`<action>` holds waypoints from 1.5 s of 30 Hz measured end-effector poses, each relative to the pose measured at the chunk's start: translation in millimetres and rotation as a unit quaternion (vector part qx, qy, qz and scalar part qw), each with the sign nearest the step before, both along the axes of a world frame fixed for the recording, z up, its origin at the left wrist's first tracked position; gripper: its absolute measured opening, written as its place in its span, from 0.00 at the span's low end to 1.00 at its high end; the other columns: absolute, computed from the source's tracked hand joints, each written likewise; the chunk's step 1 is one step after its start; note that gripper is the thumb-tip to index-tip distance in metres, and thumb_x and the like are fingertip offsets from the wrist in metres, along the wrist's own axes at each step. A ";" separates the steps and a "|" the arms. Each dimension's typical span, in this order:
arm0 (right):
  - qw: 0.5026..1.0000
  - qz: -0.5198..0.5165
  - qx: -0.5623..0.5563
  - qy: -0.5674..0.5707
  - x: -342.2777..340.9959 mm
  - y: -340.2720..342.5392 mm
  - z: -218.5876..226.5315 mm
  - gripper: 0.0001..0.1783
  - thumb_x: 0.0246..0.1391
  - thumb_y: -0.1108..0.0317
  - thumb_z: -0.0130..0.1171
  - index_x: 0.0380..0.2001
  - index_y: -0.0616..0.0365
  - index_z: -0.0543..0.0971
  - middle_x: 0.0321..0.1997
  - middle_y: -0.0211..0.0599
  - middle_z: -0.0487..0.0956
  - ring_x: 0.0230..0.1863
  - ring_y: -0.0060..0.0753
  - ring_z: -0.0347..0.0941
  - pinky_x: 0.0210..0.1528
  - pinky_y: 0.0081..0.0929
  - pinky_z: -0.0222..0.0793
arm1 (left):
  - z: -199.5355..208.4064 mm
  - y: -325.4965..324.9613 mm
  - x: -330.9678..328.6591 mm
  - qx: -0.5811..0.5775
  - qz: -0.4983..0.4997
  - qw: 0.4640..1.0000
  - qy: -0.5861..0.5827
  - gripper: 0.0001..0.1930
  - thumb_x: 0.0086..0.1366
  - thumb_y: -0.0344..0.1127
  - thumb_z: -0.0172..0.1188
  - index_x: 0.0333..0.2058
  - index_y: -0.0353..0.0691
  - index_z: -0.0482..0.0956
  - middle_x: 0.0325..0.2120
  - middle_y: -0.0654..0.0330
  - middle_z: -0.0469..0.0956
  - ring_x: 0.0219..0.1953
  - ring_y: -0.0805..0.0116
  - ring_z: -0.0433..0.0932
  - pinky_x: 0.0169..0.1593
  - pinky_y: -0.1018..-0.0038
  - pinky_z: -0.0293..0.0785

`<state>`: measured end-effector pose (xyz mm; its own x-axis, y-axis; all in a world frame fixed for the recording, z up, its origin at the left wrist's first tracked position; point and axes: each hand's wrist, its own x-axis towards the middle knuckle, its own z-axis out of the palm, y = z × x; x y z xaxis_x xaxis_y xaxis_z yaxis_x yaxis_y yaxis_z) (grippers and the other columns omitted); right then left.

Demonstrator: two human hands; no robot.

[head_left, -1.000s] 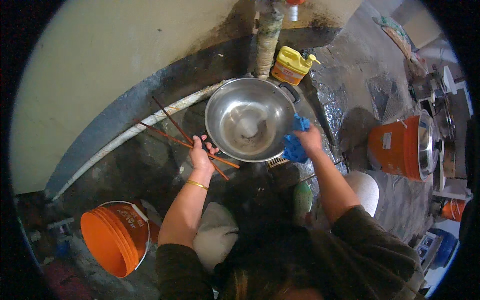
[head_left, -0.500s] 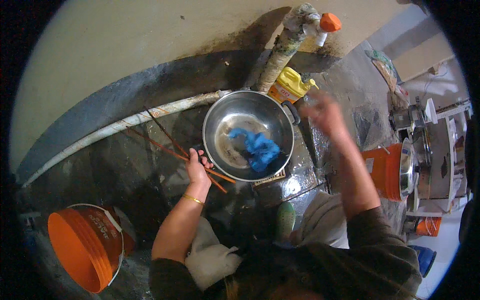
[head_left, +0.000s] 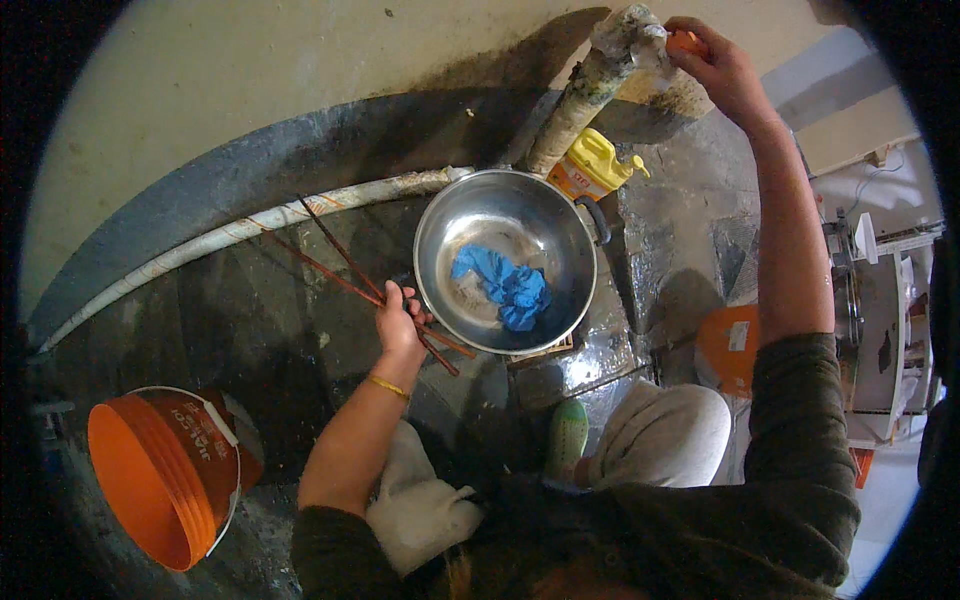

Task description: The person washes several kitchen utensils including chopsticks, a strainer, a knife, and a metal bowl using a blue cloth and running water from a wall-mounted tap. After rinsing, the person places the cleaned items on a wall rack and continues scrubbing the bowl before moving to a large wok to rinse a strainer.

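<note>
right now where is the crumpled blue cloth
In the middle of the head view, the crumpled blue cloth lies inside the round silver metal pan, right of the left hand.

Washing area: tap [head_left: 686, 42], wet floor [head_left: 685, 185]

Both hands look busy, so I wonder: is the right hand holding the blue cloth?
No, the blue cloth lies in the metal pan, while the right hand is on the orange tap handle.
</note>
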<state>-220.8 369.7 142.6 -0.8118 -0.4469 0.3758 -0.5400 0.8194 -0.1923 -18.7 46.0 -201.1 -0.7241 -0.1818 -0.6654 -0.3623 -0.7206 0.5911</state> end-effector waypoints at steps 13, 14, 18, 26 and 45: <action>0.949 -0.217 -0.155 0.166 65.9 -26.4 -83.4 0.16 0.50 0.62 0.60 0.41 0.53 0.73 0.34 0.40 0.77 0.31 0.37 0.75 0.33 0.32 0.70 | -6.4 -1.0 0.1 0.014 -0.010 1.000 0.013 0.19 0.68 0.52 0.43 0.27 0.42 0.67 0.13 0.68 0.60 0.16 0.75 0.58 0.25 0.73 0.64; 0.972 -0.169 -0.120 0.113 78.5 -36.2 -116.0 0.13 0.49 0.64 0.60 0.37 0.54 0.73 0.31 0.40 0.76 0.31 0.38 0.75 0.32 0.33 0.70 | -7.0 -1.5 0.2 0.010 -0.015 1.000 0.013 0.19 0.68 0.52 0.43 0.26 0.42 0.67 0.13 0.68 0.60 0.16 0.75 0.58 0.25 0.73 0.64; 0.926 -0.029 0.122 -0.357 124.4 -76.7 -261.0 0.41 0.47 0.59 0.61 0.63 0.37 0.55 0.58 0.56 0.60 0.54 0.56 0.65 0.53 0.46 0.66 | -8.5 -1.4 0.3 -0.002 -0.022 0.999 0.023 0.19 0.68 0.52 0.43 0.27 0.42 0.67 0.13 0.68 0.60 0.15 0.75 0.58 0.25 0.73 0.65; 0.889 -0.307 0.080 -0.330 110.2 -64.5 -403.6 0.17 0.52 0.67 0.47 0.47 0.54 0.68 0.50 0.52 0.68 0.52 0.56 0.66 0.48 0.44 0.69 | -5.5 -3.1 1.4 -0.009 -0.028 0.999 0.021 0.20 0.68 0.52 0.44 0.28 0.40 0.67 0.13 0.67 0.61 0.15 0.74 0.60 0.25 0.73 0.67; 0.932 0.023 0.271 -0.239 80.0 -109.7 -389.8 0.16 0.45 0.71 0.51 0.40 0.57 0.76 0.45 0.41 0.74 0.49 0.43 0.69 0.46 0.40 0.67 | 2.6 30.5 2.7 -0.073 -0.040 0.996 -0.020 0.22 0.65 0.55 0.47 0.25 0.41 0.69 0.12 0.68 0.59 0.15 0.73 0.60 0.23 0.72 0.66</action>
